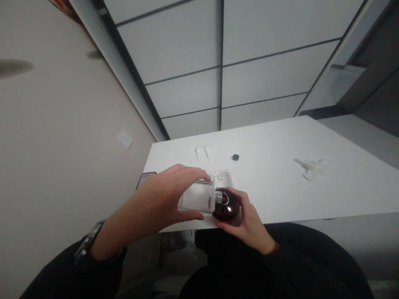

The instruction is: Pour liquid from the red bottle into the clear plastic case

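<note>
Our left hand (170,195) grips a clear flat container (196,198) at the near edge of the table (280,182), thumb below and fingers over the top. Our right hand (246,220) cups a dark round bottle (226,207), whose open neck touches the container. We think the bottle could slip or spill, because both sit close to the edge.

Bottle (226,206) right of box (195,198), on table (280,187).
</note>
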### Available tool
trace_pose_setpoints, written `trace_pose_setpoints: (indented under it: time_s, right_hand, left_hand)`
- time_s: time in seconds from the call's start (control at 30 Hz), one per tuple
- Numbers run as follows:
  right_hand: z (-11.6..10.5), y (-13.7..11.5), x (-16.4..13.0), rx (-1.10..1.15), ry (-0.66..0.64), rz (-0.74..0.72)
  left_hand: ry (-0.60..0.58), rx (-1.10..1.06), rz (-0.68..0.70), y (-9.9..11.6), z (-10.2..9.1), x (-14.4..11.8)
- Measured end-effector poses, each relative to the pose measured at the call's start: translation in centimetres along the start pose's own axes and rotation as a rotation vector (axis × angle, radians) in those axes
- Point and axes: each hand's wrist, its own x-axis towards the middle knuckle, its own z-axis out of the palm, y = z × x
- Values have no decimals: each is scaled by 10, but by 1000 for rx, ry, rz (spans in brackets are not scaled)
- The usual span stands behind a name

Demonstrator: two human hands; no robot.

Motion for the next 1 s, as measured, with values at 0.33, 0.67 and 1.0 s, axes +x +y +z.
trace_pose_setpoints:
  time_s: [0.33,0.67,1.0]
  right_hand:
    - [-1,-1,0,1,16,2]
    - [-1,1,-1,-13,18,5]
    - [-2,0,0,3,15,7]
  left_hand:
    - [-9,17,37,0,-1,1]
    - [-7,31,52,0,-2,3]
    - [-19,46,60,1,-4,4]
